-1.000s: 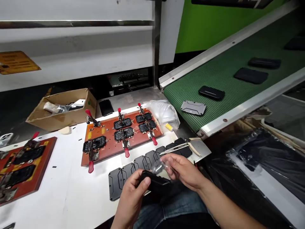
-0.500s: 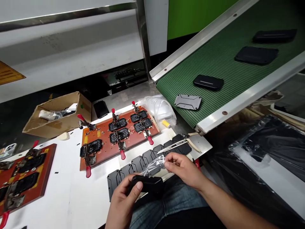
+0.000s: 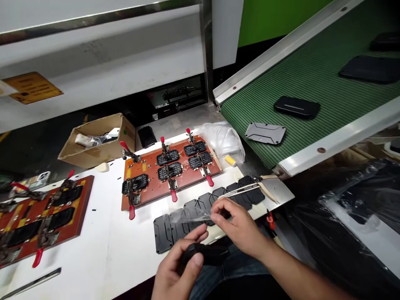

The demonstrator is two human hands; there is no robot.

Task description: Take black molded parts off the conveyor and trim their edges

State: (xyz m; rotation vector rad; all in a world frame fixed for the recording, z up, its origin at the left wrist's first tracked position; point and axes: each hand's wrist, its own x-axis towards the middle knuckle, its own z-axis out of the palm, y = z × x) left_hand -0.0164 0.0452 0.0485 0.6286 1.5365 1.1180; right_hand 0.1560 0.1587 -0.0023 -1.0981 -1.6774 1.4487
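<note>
My left hand [image 3: 178,268] grips a black plastic case [image 3: 208,252] low at the table's front edge, thumb on top and two fingers raised. With thumb and forefinger pinched, my right hand [image 3: 239,225] holds a thin clear plastic film [image 3: 189,214], which stretches left above the case. Beneath the film lies a row of dark grey panels [image 3: 163,235] with angular grooves. Beyond them, a red-brown fixture board [image 3: 150,199] carries black ribbed parts [image 3: 170,171] under red-handled toggle clamps. Tweezers or scissors with beige handles [image 3: 268,192] rest on the row's right end.
A green conveyor belt [image 3: 300,79] slopes up at the right, bearing black cases and a grey panel [image 3: 265,133]. A cardboard box [image 3: 96,146] and clear bags [image 3: 223,139] stand behind. A second fixture board [image 3: 86,204] is at left. Black plastic sheeting [image 3: 331,250] lies right.
The film has come away from the case, now spread to the left of my right hand. Two left fingers have lifted. The whole view has shifted left.
</note>
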